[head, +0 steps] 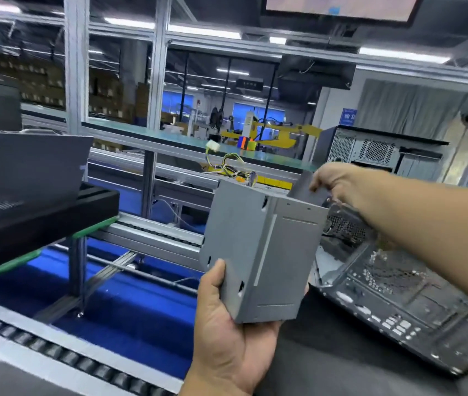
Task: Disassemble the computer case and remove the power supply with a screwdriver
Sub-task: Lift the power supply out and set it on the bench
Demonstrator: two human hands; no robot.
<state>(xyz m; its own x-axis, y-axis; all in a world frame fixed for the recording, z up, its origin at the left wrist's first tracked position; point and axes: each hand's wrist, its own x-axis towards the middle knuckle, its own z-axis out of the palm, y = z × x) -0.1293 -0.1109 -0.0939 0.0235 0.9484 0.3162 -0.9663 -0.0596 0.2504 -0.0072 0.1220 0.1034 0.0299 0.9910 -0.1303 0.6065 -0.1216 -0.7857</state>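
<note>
A grey metal power supply (267,252) is held up in the air in the middle of the head view, out of the case. My left hand (227,332) grips its lower near corner from below, thumb on the left face. My right hand (341,184) holds its upper far edge, fingers curled over the top. A bundle of yellow, black and white cables (233,167) with a white connector sticks out of its far end. The opened black computer case (398,304) lies on its side at the lower right, under my right forearm. No screwdriver is visible.
A black case panel and another black case (27,195) sit on a green-edged shelf at left. A roller conveyor (55,352) runs along the lower left. A second upright computer case (370,150) stands at the back right. Aluminium frame posts (77,81) rise behind.
</note>
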